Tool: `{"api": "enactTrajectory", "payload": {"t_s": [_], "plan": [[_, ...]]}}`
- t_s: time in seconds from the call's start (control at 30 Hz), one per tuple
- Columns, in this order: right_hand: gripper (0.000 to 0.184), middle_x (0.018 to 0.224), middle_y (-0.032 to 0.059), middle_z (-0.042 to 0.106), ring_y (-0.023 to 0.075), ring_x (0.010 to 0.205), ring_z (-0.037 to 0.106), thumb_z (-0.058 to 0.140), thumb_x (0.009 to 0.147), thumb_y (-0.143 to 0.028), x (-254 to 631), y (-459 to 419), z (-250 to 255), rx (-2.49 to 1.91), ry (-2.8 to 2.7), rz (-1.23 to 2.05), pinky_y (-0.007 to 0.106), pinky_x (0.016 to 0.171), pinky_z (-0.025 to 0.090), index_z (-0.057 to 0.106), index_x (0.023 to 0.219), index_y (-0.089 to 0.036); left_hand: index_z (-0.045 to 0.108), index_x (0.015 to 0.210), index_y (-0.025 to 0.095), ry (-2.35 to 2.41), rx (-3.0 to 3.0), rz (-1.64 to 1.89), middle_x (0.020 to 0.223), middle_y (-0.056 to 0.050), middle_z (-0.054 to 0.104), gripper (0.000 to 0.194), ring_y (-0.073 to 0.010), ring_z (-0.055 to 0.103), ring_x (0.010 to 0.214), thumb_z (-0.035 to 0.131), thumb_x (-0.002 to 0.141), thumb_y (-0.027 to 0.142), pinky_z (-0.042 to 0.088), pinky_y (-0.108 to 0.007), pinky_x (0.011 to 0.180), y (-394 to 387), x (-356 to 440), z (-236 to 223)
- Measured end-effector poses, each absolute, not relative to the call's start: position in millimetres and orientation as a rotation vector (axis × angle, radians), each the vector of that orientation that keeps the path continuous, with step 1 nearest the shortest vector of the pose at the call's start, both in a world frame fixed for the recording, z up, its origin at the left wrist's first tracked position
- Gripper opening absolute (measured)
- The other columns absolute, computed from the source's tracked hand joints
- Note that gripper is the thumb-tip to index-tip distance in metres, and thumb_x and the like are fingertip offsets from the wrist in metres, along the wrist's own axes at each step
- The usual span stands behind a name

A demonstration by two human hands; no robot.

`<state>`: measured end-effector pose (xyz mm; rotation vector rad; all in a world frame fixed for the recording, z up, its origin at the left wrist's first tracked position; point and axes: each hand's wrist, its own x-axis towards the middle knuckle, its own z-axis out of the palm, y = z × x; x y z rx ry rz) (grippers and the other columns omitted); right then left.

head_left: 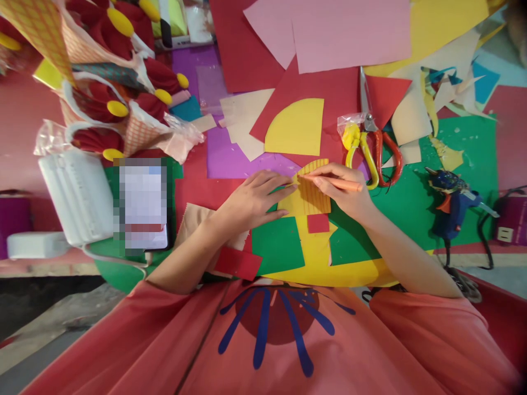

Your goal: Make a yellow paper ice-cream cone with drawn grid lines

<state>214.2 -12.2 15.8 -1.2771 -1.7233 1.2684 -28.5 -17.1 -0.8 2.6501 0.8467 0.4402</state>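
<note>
My right hand point(346, 192) grips an orange marker point(343, 183), its tip on a yellow quarter-circle piece point(317, 192) marked with several orange stripes. My left hand point(259, 200) lies with fingers spread at the left side of that piece, its fingertips touching it. A plain yellow quarter-circle point(296, 129) rests on red sheets just beyond. Below the striped piece are a small red square point(318, 223) and more yellow material. To the right of my right hand lie scissors point(370, 131) with one yellow and one red handle.
Cone-shaped pieces with dark red filling point(144, 118) crowd the far left. A phone point(144, 206) with a cable and a white box-like device point(78, 197) lie at the left. A blue glue gun point(453, 206) is at the right. Pink sheets point(349, 33) and scraps cover the back.
</note>
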Motion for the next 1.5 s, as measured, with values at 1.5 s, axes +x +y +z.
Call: {"api": "enactTrajectory", "payload": {"t_s": [1.5], "plan": [[0.016,0.079,0.0019,0.074,0.0123,0.067,0.065,0.062,0.087,-0.032,217.7,-14.1,12.9,-1.249,-1.793,1.238,0.023,0.057,0.046,0.07,0.085,-0.018,0.052,0.134,0.015,0.914,2.601,0.426,0.128,-0.015,0.06,0.046,-0.0294,0.054,0.119,0.052,0.094,0.039,0.044,-0.049,0.103,-16.3,-28.5,-2.4]]}}
